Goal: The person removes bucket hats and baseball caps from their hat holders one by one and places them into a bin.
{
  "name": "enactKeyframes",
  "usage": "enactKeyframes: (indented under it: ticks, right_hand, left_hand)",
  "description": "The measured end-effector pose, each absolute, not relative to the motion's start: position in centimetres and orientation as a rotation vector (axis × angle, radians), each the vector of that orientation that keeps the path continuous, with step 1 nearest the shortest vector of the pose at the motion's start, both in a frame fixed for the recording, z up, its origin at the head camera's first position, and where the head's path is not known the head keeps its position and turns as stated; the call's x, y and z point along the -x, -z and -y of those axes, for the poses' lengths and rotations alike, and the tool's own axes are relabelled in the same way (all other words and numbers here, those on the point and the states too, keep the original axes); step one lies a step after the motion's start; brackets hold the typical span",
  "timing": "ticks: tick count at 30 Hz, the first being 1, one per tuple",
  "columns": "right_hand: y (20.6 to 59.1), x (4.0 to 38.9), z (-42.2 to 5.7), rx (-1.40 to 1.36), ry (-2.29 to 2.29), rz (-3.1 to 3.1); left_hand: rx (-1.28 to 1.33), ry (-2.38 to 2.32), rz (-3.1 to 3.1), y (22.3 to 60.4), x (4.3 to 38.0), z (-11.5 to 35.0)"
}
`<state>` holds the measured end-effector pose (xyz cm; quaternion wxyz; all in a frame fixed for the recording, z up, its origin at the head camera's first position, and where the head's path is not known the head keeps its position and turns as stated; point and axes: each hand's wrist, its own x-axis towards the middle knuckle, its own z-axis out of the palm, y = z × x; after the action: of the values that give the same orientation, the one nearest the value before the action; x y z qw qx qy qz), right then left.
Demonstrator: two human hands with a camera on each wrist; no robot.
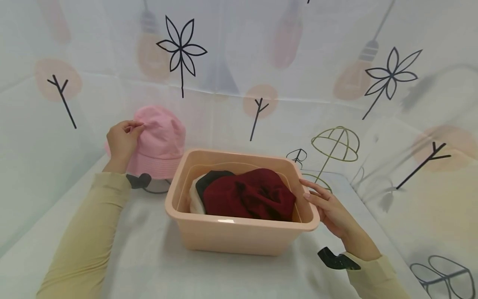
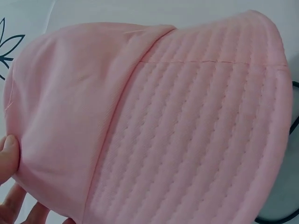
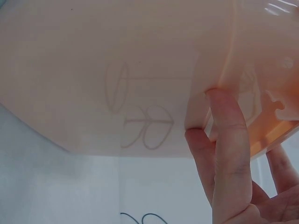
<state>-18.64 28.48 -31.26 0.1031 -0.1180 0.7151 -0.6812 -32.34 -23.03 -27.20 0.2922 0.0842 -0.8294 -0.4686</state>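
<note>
At the back left, my left hand [image 1: 123, 139] pinches the crown of a pink bucket hat [image 1: 160, 135] between thumb and fingers. The left wrist view shows the stitched rows on its brim [image 2: 201, 126]. A dark wire loop [image 1: 154, 192] shows beneath the hat. To its right stands a peach plastic basin [image 1: 239, 236]; my right hand [image 1: 334, 209] holds it at the right rim. Inside lie a dark red cloth item [image 1: 248, 193], a dark green one [image 1: 214, 179] and a cream one [image 1: 196, 197]. In the right wrist view, fingertips [image 3: 229, 112] touch the rim's underside.
A green wire stand with a domed top [image 1: 337, 143] stands behind the basin at the right. The white table [image 1: 209, 276] meets a patterned cloth backdrop [image 1: 231, 54] at the back and sides.
</note>
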Motion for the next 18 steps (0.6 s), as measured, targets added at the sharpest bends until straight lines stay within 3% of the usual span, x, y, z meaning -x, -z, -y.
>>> enactKeyframes:
  ticks: [18]
  right_hand:
    - [31.2, 18.7, -28.4, 0.300, 1.976, -2.166]
  left_hand:
    - [-0.452, 1.681, 2.116, 24.0, 31.6, 23.4]
